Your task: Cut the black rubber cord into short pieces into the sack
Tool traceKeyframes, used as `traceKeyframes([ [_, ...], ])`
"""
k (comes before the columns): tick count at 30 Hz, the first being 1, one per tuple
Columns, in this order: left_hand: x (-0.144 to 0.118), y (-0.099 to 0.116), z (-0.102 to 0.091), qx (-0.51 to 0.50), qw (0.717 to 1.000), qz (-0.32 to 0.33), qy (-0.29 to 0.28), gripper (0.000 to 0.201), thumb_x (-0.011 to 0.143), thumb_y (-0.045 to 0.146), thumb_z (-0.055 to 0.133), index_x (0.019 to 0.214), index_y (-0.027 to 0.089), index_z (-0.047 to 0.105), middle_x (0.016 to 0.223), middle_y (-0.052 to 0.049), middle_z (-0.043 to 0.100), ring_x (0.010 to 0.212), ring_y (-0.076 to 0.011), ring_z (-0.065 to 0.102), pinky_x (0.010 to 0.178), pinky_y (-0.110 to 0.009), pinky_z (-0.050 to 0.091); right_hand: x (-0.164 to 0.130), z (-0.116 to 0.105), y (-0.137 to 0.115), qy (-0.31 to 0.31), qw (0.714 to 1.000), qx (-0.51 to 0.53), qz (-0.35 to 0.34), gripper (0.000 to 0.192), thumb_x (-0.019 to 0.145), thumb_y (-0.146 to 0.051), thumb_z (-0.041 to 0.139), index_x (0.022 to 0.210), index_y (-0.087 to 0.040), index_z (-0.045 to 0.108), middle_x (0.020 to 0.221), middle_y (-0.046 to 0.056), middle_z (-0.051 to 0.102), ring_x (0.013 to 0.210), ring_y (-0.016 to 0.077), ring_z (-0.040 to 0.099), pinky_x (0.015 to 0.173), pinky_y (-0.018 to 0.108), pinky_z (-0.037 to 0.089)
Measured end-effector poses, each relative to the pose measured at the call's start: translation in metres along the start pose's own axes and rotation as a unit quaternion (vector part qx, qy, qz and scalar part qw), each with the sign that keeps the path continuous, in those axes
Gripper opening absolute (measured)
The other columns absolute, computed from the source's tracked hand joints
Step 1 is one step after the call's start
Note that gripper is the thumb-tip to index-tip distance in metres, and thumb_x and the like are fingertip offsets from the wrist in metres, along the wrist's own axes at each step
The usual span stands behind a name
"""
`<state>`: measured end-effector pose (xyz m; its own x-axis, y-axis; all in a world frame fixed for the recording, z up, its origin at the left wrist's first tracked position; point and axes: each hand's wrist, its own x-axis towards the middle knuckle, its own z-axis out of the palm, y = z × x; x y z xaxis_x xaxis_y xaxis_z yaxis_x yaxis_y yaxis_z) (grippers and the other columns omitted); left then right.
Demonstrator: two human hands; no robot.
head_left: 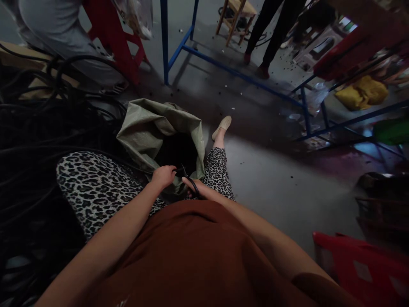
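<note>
My left hand (pixel 164 176) is closed at the near rim of the sack, pinching the end of a black rubber hose (pixel 137 169) that runs in from the left. A short dark tip pokes out past the thumb and fingers. In my right hand (pixel 202 189) is a pair of scissors (pixel 193 185) with black handles, the blades pointing up and away over the sack's mouth. The grey-green woven sack (pixel 140 128) stands wide open between my legs, its rim folded unevenly. Its inside is too dark to make out.
Piled black hoses (pixel 28 128) lie at left. A blue metal frame (pixel 223 72) crosses the far floor, with a red stool (pixel 108 38) and a person in grey trousers (pixel 64 38) at upper left. Another red plastic stool (pixel 361 264) stands at lower right.
</note>
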<state>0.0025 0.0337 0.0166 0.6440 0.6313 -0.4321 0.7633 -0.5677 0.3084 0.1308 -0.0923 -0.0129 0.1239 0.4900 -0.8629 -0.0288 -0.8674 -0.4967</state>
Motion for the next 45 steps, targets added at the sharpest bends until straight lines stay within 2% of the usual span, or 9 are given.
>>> traceKeyframes([
  [13,-0.001,0.001,-0.002,-0.003,1.0,0.0,-0.004,0.04,0.087,0.032,0.042,0.118,0.023,0.064,0.111,-0.007,0.068,0.102,-0.0212,0.063,0.085,-0.029,0.045,-0.006,-0.001,-0.006,-0.009,1.0,-0.01,-0.011,0.055,0.082,-0.066,0.05,0.078,-0.012,0.055,0.053,0.002,0.054,0.04,0.0109,0.052,0.036,0.018,0.041],
  [24,-0.001,0.002,-0.004,-0.014,1.0,0.004,-0.014,0.036,0.087,0.032,0.043,0.115,0.025,0.065,0.111,-0.005,0.068,0.103,-0.019,0.062,0.086,-0.026,0.044,-0.014,0.0,-0.013,0.015,1.0,-0.012,-0.013,0.054,0.082,-0.065,0.051,0.073,-0.012,0.055,0.047,0.0,0.051,0.038,0.0097,0.049,0.036,0.018,0.043],
  [28,-0.004,0.002,-0.006,0.011,1.0,0.015,0.009,0.036,0.087,0.03,0.047,0.119,0.024,0.061,0.115,-0.006,0.066,0.105,-0.02,0.061,0.088,-0.028,0.042,-0.018,-0.002,-0.016,0.02,0.999,-0.02,-0.015,0.054,0.084,-0.064,0.048,0.068,-0.013,0.055,0.044,-0.001,0.049,0.032,0.0093,0.047,0.032,0.018,0.041],
  [32,-0.006,-0.001,-0.005,0.037,0.999,0.022,0.027,0.035,0.085,0.027,0.05,0.118,0.022,0.06,0.109,-0.008,0.068,0.102,-0.0217,0.062,0.089,-0.031,0.041,-0.015,-0.004,-0.014,0.034,0.999,-0.023,-0.016,0.053,0.085,-0.064,0.047,0.066,-0.014,0.053,0.042,-0.001,0.049,0.029,0.01,0.048,0.028,0.018,0.037],
  [45,0.001,-0.007,0.003,0.024,0.999,-0.023,-0.02,0.034,0.085,0.031,0.047,0.115,0.025,0.064,0.106,-0.006,0.069,0.099,-0.0213,0.064,0.081,-0.028,0.045,-0.006,-0.006,-0.001,0.063,0.996,-0.06,-0.029,0.05,0.081,-0.064,0.054,0.063,-0.017,0.05,0.04,-0.001,0.048,0.03,0.0105,0.048,0.026,0.017,0.034],
])
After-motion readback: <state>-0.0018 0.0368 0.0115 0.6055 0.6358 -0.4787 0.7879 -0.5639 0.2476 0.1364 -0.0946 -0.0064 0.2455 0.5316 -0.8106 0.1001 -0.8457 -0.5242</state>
